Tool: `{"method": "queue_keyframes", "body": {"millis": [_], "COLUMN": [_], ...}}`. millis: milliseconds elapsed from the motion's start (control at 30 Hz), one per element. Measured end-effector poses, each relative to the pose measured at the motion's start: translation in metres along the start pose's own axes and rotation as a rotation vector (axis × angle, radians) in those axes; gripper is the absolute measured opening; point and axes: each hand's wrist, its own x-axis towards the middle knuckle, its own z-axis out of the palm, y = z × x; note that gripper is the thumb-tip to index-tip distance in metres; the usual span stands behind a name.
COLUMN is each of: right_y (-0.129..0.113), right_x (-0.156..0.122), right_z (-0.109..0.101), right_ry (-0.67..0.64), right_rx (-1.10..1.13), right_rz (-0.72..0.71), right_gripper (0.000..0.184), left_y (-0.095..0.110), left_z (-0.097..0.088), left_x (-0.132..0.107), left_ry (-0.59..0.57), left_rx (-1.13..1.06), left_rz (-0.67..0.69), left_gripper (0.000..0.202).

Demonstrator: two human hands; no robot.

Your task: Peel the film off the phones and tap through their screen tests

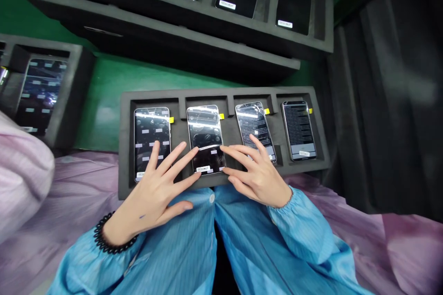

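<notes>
A dark foam tray (152, 96) lies across my lap with several smartphones in its slots. My left hand (162, 186) is open, fingers spread; its fingertips reach the left edge of the second smartphone (206, 140), and the hand overlaps the leftmost smartphone (151, 124). From the other side my right hand (258, 170), also open, has fingertips at that second phone's right edge and a finger over the third smartphone (254, 117), which sits tilted and shows text. The rightmost smartphone (299, 131) shows lines of text, with neither hand on it.
Stacked foam trays (194, 14) stand beyond on a green surface (117, 101), the top one holding more phones. Another foam tray (78, 71) with a phone (39, 92) is at left. A person's pale sleeve (24, 175) shows at the left edge; dark fabric (387, 78) hangs at right.
</notes>
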Motion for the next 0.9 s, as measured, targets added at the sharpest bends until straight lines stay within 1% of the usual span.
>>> {"method": "queue_keyframes", "body": {"millis": [67,167,233,333,400,467,533,600,767,833,900], "right_y": [0.001,0.003,0.004,0.004,0.002,0.001,0.000,0.001,0.011,0.015,0.018], "right_x": [0.001,0.005,0.009,0.014,0.015,0.015,0.015,0.014,0.014,0.022,0.039], "right_z": [0.001,0.004,0.006,0.010,0.012,0.013,0.013,0.010,-0.010,-0.018,-0.021], "right_ry": [0.000,0.006,-0.005,-0.031,-0.039,-0.053,-0.071,-0.061,0.069,0.079,0.052], "right_rx": [0.014,0.019,-0.005,-0.036,-0.010,0.045,0.087,0.096,0.014,-0.027,-0.062], "right_rz": [-0.006,-0.012,0.013,0.049,0.021,-0.044,-0.090,-0.098,-0.003,0.032,0.043], "right_gripper": [0.024,0.025,0.029,0.033,0.031,0.030,0.030,0.031,0.031,0.031,0.032], "left_y": [-0.003,-0.006,-0.007,-0.007,-0.007,-0.008,-0.009,-0.012,-0.024,-0.033,-0.044], "left_z": [0.001,0.000,-0.002,-0.003,-0.003,-0.002,-0.002,-0.005,-0.023,-0.029,-0.031], "left_x": [0.000,0.002,0.004,0.005,0.004,0.002,-0.001,-0.006,-0.023,-0.028,-0.030], "left_ry": [-0.003,0.024,0.048,0.069,0.072,0.080,0.097,0.128,0.235,0.279,0.315], "left_rx": [0.012,0.021,0.012,-0.005,-0.018,-0.032,-0.039,-0.044,-0.025,-0.003,0.033], "left_rz": [0.027,0.068,0.077,0.075,0.072,0.052,0.008,-0.046,-0.201,-0.313,-0.427], "left_gripper": [0.050,0.058,0.064,0.065,0.064,0.062,0.060,0.058,0.055,0.054,0.054]}}
